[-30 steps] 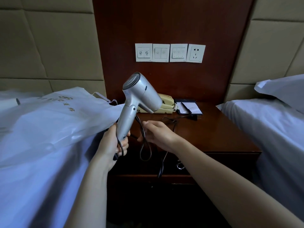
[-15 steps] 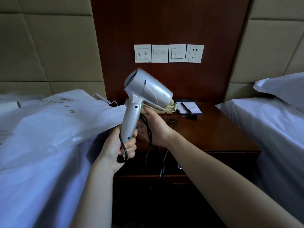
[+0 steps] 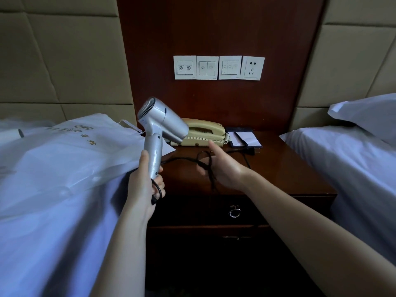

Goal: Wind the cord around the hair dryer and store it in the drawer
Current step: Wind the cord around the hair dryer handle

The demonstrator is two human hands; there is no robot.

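Note:
My left hand grips the handle of a silver hair dryer, held upright over the left edge of the nightstand with its nozzle pointing right. The black cord loops below that hand's fingers, then runs taut to my right hand. That hand holds the cord between thumb and fingers, index finger stretched forward, above the nightstand top. The rest of the cord hangs over the front edge and trails back to a plug. The drawer below is closed and has a metal ring pull.
A beige telephone and a notepad holder stand at the back of the wooden nightstand. A white plastic bag lies on the left bed. The right bed has a pillow. Wall switches and a socket sit above.
My right hand has left the dryer handle and moved right, drawing the cord out taut. The dryer has come lower and to the left in my left hand.

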